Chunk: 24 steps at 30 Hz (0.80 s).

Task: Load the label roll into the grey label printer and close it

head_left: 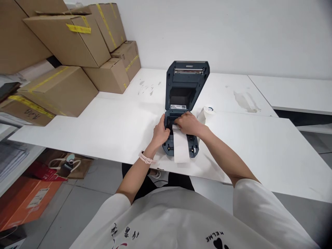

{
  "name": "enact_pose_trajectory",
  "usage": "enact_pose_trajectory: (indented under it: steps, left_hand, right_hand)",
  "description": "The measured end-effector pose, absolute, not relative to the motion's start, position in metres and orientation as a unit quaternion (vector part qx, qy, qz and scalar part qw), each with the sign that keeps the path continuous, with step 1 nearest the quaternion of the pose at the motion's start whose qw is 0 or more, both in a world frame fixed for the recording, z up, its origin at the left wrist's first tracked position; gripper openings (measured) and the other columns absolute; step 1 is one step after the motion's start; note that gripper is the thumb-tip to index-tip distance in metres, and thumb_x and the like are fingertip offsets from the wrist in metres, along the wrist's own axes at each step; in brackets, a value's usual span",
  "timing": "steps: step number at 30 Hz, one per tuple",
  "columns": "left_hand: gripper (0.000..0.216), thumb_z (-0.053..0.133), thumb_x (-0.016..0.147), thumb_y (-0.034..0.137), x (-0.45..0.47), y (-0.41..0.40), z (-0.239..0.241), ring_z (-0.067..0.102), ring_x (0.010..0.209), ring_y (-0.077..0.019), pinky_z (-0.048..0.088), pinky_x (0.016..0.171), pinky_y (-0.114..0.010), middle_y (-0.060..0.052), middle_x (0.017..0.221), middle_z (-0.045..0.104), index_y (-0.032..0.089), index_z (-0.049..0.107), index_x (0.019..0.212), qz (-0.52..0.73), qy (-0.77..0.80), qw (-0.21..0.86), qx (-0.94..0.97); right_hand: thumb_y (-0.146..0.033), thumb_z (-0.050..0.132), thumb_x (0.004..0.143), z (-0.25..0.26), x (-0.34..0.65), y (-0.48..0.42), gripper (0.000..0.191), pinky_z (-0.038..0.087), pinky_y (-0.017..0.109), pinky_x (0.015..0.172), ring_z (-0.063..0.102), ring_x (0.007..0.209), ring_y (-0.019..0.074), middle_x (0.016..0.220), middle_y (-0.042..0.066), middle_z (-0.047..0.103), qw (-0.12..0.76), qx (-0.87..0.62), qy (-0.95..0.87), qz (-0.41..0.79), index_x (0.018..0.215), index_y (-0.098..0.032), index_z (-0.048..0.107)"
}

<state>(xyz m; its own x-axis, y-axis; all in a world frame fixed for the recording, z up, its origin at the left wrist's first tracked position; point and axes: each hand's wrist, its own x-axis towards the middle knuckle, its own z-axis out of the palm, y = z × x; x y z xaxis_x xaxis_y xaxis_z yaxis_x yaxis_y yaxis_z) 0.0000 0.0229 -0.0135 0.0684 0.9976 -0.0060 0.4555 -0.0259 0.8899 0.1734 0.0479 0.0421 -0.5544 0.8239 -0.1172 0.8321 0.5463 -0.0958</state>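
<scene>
A dark blue label printer (184, 90) stands on the white table (116, 128) with its lid swung up and back. A white paper strip (181, 148) runs out of its front over the table's near edge. My left hand (160, 133), with a pink watch on the wrist, grips the printer's left side near the paper bay. My right hand (188, 123) lies curled over the paper inside the open bay, fingers pressed on it. A white label roll (207, 112) sits just right of the printer.
Stacked cardboard boxes (67, 52) with yellow tape fill the table's left rear. A second white table (293, 91) stands at the right, across a gap. Below the left side are an orange box (26, 200) and a brown bag (70, 166) on the floor.
</scene>
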Motion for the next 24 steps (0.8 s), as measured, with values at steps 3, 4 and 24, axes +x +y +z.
enact_pose_trajectory:
  steps: [3, 4, 24]
  left_hand:
    - [0.096, 0.059, 0.07, 0.014, -0.001, 0.024, -0.016, 0.063, 0.127, -0.0396, 0.044, 0.112, -0.057, -0.013, 0.136, 0.07, 0.022, 0.033, 0.162, 0.364, 0.578, 0.38, 0.624]
    - [0.096, 0.059, 0.07, 0.014, -0.002, 0.024, -0.017, 0.063, 0.127, -0.0387, 0.044, 0.113, -0.057, -0.012, 0.137, 0.07, 0.023, 0.032, 0.162, 0.371, 0.571, 0.379, 0.626]
    - [0.088, 0.056, 0.077, 0.014, 0.001, 0.015, -0.02, 0.051, 0.145, -0.0306, 0.039, 0.121, -0.053, -0.011, 0.158, 0.054, 0.027, 0.032, 0.161, 0.419, 0.537, 0.435, 0.589]
  right_hand:
    - [-0.015, 0.055, 0.09, 0.042, 0.164, 0.057, 0.028, 0.049, 0.047, 0.096, 0.073, 0.099, 0.0337, 0.1, 0.017, 0.079, 0.074, 0.425, 0.895, -0.113, 0.109, -0.013, 0.076]
    - [-0.017, 0.058, 0.09, 0.044, 0.165, 0.06, 0.029, 0.051, 0.043, 0.091, 0.073, 0.096, 0.0312, 0.102, 0.015, 0.079, 0.087, 0.41, 0.899, -0.127, 0.113, -0.015, 0.075]
    - [-0.056, 0.089, 0.065, -0.04, 0.37, 0.004, 0.058, 0.054, 0.053, 0.106, 0.068, 0.114, 0.0291, 0.121, 0.012, 0.073, -0.425, 0.585, 0.568, -0.393, 0.109, -0.024, 0.069]
